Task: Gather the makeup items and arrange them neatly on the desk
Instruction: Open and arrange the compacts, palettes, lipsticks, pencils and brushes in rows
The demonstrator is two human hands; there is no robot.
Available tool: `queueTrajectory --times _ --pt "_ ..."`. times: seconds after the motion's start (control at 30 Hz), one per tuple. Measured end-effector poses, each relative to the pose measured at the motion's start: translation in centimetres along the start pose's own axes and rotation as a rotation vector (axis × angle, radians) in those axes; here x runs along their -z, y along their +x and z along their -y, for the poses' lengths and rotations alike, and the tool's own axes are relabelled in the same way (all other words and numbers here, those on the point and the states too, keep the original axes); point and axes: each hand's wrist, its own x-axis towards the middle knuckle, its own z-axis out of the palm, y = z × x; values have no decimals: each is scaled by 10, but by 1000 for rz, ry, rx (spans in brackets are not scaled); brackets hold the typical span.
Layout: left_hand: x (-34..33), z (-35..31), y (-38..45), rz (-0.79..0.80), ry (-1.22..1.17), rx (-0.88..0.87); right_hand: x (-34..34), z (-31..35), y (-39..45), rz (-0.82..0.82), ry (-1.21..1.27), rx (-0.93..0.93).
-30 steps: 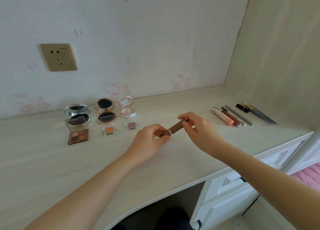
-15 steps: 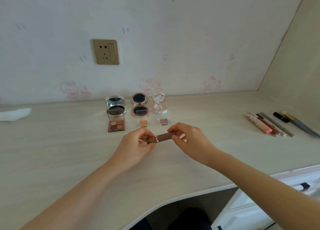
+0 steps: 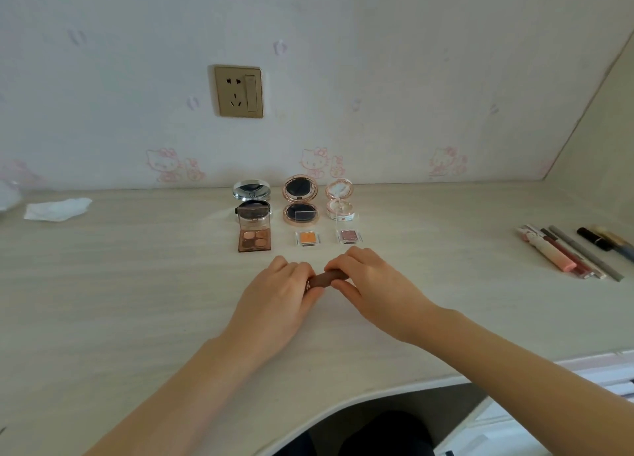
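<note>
A brown lipstick tube (image 3: 326, 279) lies level just above the desk (image 3: 137, 301), held at both ends. My left hand (image 3: 279, 294) grips its gold-ringed left end and my right hand (image 3: 368, 287) pinches its right end. Behind them stand three open compacts: a silver one (image 3: 251, 194), a rose-gold one (image 3: 301, 198) and a small pink one (image 3: 339, 199). In front of those lie a brown eyeshadow palette (image 3: 254, 232), an orange shadow pan (image 3: 307, 238) and a mauve shadow pan (image 3: 349, 236).
Several lip glosses, pencils and a black tube lie side by side at the right (image 3: 569, 253). A crumpled white tissue (image 3: 56, 209) sits at the far left. A gold wall socket (image 3: 239, 91) is above the desk. White drawers (image 3: 514, 424) show at the lower right.
Both hands have brought the lipstick down and towards the palettes, turning it level near the desk surface. The camera has swung left, so the row of pencils now sits at the right edge.
</note>
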Motion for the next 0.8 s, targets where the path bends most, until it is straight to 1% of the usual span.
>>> queueTrajectory --times 0.13,0.2,0.3,0.53,0.67,0.8 --pt "-5 1 -2 -39 149 -101 -4 2 -1 -8 -197 77" --pt "-10 4 -4 -30 201 -143 -7 4 -1 -21 -255 103" --pt "-7 6 -5 -28 243 -146 -8 3 -1 -33 -312 160" --pt "0 5 -3 18 217 -131 2 -1 2 -20 -310 292" --pt "-1 4 -2 48 165 -132 3 -2 1 -12 -301 312" --pt "4 1 -2 40 171 -119 3 -3 -2 -2 -297 318"
